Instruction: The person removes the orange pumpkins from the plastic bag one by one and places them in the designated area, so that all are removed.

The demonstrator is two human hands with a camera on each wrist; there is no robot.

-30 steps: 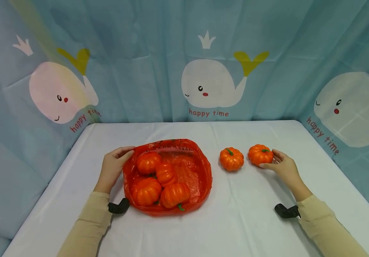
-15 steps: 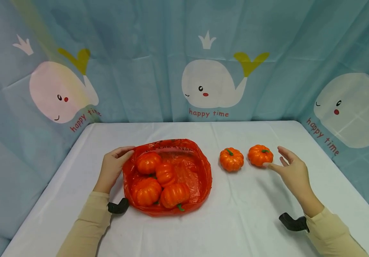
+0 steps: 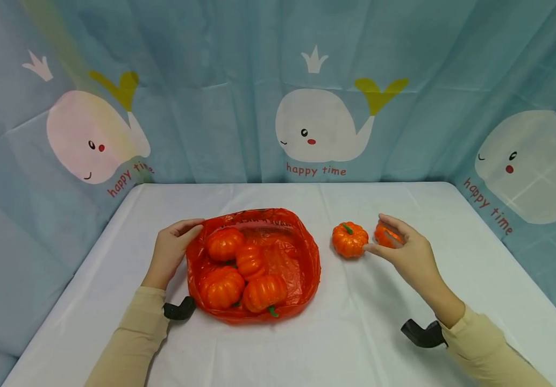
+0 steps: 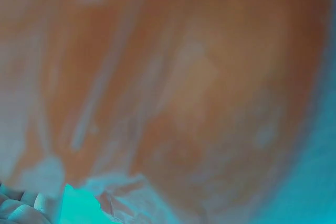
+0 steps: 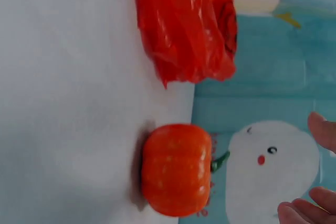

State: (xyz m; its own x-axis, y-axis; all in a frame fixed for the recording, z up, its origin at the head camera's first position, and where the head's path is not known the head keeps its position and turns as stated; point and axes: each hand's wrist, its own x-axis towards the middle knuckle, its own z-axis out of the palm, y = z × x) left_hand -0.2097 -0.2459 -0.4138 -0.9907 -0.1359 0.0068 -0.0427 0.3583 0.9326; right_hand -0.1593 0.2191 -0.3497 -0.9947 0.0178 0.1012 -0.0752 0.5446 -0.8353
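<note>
A red plastic bag stands with its mouth spread, holding several small orange pumpkins. My left hand pinches the bag's left rim between thumb and fingers. My right hand is spread beside a pumpkin with a green stem, its thumb tip at that pumpkin's right edge; whether they touch I cannot tell. Behind this hand another pumpkin is partly hidden. The right wrist view has the upright pumpkin and fingertips apart from it. Blurred bag plastic fills most of the left wrist view.
A white cloth covers the table. Blue curtains with whale prints enclose the back and sides. A black wrist device sits by the left sleeve and another black device by the right.
My right hand let go of the rightmost pumpkin, drew back right, then moved left toward the other loose pumpkin. The left hand keeps its hold on the bag.
</note>
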